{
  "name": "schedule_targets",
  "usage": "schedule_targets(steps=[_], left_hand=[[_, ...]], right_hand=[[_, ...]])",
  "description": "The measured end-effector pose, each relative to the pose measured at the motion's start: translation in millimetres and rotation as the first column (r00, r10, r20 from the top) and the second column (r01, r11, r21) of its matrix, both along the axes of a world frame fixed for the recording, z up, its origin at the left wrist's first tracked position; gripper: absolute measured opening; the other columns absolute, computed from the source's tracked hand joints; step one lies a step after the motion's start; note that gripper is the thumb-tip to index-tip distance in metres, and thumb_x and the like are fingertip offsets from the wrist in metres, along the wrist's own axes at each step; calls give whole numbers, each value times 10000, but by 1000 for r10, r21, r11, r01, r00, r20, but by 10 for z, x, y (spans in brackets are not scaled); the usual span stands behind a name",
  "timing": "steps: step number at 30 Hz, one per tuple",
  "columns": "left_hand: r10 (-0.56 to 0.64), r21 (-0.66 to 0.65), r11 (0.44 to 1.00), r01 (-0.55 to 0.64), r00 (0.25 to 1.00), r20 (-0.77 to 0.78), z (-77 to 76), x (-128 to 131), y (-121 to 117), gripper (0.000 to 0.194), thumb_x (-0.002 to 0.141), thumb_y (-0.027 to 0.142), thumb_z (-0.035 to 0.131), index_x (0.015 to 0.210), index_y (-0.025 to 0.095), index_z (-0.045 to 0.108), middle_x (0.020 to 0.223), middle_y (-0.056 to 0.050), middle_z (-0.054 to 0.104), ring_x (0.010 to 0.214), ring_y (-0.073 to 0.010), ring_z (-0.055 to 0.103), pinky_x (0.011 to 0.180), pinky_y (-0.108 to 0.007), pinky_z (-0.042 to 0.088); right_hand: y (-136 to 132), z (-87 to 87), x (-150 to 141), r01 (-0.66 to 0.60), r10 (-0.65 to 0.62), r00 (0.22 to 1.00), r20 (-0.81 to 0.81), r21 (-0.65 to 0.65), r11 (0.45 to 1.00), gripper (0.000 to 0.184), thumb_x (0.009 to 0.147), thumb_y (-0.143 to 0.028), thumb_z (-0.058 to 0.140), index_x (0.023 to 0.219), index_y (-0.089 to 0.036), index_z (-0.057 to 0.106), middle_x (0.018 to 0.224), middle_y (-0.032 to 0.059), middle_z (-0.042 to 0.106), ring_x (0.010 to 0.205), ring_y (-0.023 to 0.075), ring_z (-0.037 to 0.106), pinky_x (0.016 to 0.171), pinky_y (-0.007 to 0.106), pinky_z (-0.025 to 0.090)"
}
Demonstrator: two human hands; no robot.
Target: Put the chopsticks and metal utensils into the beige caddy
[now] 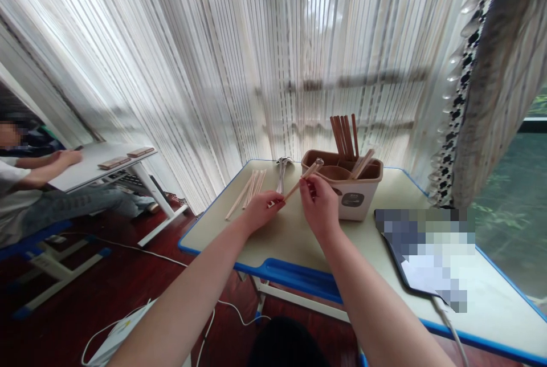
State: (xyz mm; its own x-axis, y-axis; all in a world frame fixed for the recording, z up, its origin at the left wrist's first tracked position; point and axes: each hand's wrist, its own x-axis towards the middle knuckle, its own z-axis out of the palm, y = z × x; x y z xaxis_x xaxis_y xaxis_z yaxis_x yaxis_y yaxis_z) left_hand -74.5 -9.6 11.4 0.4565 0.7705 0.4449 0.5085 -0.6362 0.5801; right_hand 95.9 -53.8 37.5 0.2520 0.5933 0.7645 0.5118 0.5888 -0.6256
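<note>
Light wooden chopsticks (293,190) slant up between my two hands, in front of the utensil holder. My left hand (264,208) pinches their lower end. Further up, my right hand (318,202) has its fingers closed around them; how many sticks it holds is hidden. The utensil holder (359,199) is a white box with a brown rim and compartments. Dark brown chopsticks (345,138) stand upright in its back compartment, and lighter sticks (363,164) lean at its right side. Left of my hands, several light chopsticks (248,191) lie on the table, beside metal spoons (281,173).
The cream table (294,239) has a blue edge. A dark flat device (395,256) with a blurred screen and a cable lies at the right. Striped curtains (213,70) hang behind. At left, another person sits at a white table (102,156); cables run over the floor.
</note>
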Motion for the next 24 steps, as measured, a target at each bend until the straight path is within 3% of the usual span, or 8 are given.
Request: schedule_targets(steps=[9,18,24], left_hand=[[-5,3,1000,5,997,79,-30,117,-39,278,832,397,507,874,186,684,781,-38,643,677,-139,546,622,-246,434],[-174,55,984,170,979,101,228,450,-231,270,849,358,503,754,169,671,755,-47,612,677,-137,549,627,-246,431],[-228,42,974,224,960,160,274,710,-322,204,825,321,542,812,154,659,726,-47,624,651,-134,543,618,-245,440]], right_hand=[[9,24,29,39,-35,996,-85,35,999,190,836,-336,517,882,-182,617,783,54,654,636,150,584,615,281,493],[-73,174,185,67,-45,974,-223,93,993,188,821,-312,546,919,-178,633,837,72,680,700,171,630,644,302,524],[-159,247,271,120,-85,962,-260,123,985,171,803,-272,572,906,-169,662,842,69,689,732,172,638,676,297,517]])
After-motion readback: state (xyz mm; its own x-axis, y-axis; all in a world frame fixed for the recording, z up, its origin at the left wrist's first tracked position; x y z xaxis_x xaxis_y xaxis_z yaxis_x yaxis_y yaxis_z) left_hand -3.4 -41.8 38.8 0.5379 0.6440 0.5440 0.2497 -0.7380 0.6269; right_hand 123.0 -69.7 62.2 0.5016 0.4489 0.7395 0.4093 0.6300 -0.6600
